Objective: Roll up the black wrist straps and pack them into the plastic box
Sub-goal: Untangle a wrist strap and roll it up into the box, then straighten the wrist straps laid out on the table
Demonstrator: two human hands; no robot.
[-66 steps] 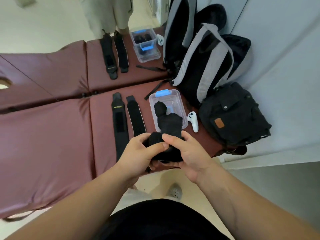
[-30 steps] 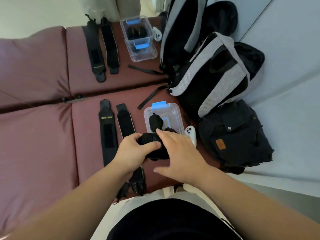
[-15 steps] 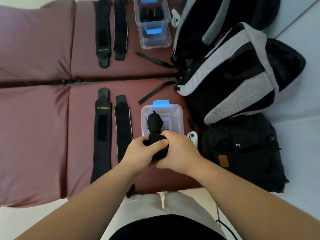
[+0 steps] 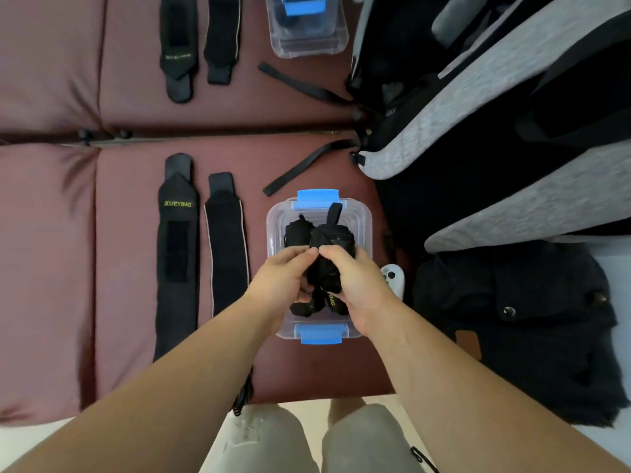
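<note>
A clear plastic box [image 4: 363,216] with blue clips stands open on the maroon padded table. Over it, my left hand [image 4: 278,279] and my right hand [image 4: 355,279] both grip a rolled black wrist strap [image 4: 333,238], holding it inside the box. Another rolled strap [image 4: 293,232] stands in the box's left half. Two flat black straps lie to the left: one marked XUEYING [image 4: 177,240] and a narrower one [image 4: 227,244].
A second clear box [image 4: 307,39] and two more flat straps [image 4: 177,46] lie on the far cushion. Grey-and-black backpacks [image 4: 495,114] and a black bag [image 4: 512,322] crowd the right side. A white controller [image 4: 394,278] lies beside the near box.
My hands carried the rolled strap from the table's near edge forward and into the box. The view has tilted down and closer to the table.
</note>
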